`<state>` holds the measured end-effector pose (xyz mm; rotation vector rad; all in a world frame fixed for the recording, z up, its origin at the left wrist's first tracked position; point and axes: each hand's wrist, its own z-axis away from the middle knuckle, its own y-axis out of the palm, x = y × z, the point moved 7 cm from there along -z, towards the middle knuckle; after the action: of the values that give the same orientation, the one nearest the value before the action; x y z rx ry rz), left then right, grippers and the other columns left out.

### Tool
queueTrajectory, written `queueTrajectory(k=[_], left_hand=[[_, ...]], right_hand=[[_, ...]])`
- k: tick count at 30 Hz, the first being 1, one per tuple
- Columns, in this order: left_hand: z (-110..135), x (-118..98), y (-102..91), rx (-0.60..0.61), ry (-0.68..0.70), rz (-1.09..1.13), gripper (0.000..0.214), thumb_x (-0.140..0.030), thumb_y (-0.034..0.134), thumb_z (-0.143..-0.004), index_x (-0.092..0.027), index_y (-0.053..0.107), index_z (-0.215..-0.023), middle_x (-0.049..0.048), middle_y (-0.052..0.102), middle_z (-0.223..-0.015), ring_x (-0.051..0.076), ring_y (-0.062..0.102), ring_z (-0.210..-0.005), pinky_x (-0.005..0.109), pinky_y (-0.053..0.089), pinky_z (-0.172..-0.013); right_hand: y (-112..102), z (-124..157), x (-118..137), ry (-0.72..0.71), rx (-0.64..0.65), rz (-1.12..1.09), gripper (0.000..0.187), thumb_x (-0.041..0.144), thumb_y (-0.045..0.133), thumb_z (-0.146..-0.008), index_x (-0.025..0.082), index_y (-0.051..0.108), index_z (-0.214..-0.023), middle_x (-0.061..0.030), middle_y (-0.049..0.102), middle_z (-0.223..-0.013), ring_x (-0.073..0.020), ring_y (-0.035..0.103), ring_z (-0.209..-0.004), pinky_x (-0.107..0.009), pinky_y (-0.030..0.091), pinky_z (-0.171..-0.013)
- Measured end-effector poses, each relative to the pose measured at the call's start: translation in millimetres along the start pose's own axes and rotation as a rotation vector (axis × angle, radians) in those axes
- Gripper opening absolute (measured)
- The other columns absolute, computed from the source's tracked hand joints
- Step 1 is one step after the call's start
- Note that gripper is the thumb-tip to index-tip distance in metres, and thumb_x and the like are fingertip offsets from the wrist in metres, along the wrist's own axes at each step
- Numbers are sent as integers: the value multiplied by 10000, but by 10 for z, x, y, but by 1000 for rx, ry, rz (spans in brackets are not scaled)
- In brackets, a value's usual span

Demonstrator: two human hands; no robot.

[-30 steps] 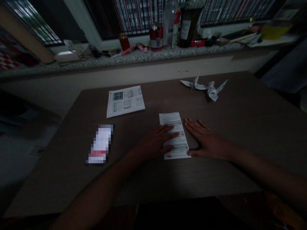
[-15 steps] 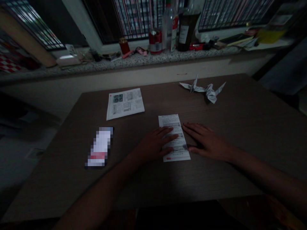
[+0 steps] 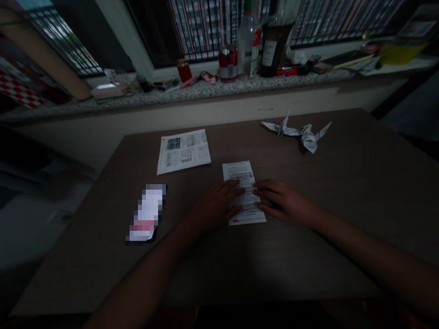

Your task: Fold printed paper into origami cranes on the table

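From my end: the narrow white printed paper sheet (image 3: 249,201) lies flat mid-way on the brown wood-grain worktop (image 3: 360,178), between both hands. Left hand (image 3: 216,204): grip spread, fingers over the sheet, nothing pinched, likely pinning it down. Right hand (image 3: 283,201): grip loosely spread, fingertips at the sheet's right edge, maybe squaring it; I can't tell how firmly. Grey-white folded-paper cranes (image 3: 309,138) stand well apart, probably for elbow room.
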<state>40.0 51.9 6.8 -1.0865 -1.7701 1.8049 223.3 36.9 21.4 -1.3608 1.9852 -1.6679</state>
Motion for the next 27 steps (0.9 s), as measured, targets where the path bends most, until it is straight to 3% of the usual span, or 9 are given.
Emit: queueTrajectory(k=[7,10,15,25,27], left_hand=[[13,-84,-76,28,-2,24,478,-386,504,-1062,-186,478,-1495,140,468,-1575,307,481,-1420,483,436,-1167],[54,-180,-124,80,66,94,432,-426,626,-996,-193,573,-1356,124,492,-1555,315,504,-1393,480,454,-1149],[103,-219,-164,96,92,169,466,-423,761,-897,-208,587,-1272,128,512,-1533,324,519,-1376,481,482,-1113],[91,-225,-178,59,109,161,218,-318,636,-983,-192,623,-1161,127,559,-1486,303,556,-1346,466,493,-1099],[89,-227,-187,48,108,171,171,-296,587,-1012,-187,632,-1136,126,579,-1465,285,573,-1329,456,494,-1101]], right_hand=[[20,53,38,-48,3,33,317,340,617,-996,139,705,-1225,-181,688,-1330,-330,638,-1244,-500,568,-1037],[33,54,37,-56,3,42,337,347,641,-982,146,695,-1247,-172,688,-1328,-337,625,-1251,-509,575,-1024],[30,48,22,-42,14,32,353,374,661,-968,167,683,-1253,-163,678,-1334,-336,610,-1266,-513,574,-1026],[23,88,64,-69,69,18,567,462,756,-887,164,641,-1356,-182,625,-1431,-370,562,-1346,-564,525,-1080],[39,104,79,-113,66,8,513,430,749,-902,176,655,-1338,-170,649,-1405,-352,586,-1328,-546,536,-1071]])
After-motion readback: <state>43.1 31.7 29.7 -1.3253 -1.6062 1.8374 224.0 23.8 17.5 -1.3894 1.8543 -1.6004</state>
